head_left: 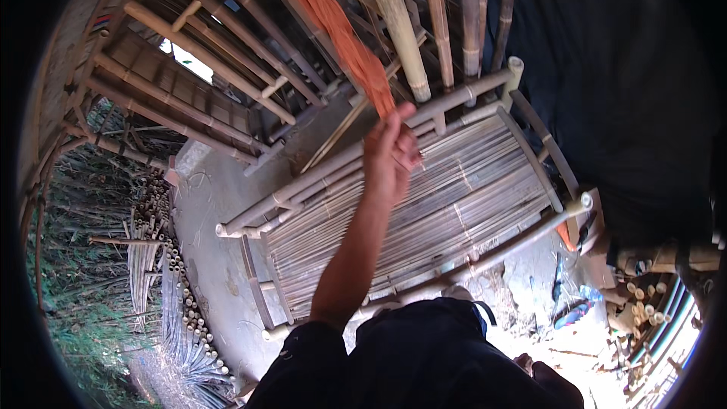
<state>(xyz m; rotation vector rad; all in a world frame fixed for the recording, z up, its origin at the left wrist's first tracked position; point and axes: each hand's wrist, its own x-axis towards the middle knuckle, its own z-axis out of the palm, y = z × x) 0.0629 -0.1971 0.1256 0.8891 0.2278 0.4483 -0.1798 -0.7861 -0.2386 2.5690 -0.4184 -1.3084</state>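
Slatted bamboo bench point(454, 204) below; left hand point(390, 155) seemingly pinches closed on hanging orange fibre bundle point(333, 23).

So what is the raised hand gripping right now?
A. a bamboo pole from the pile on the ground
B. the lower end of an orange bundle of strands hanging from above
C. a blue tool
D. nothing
B: the hand is closed on the lower end of the orange bundle, above the slatted bamboo frame.
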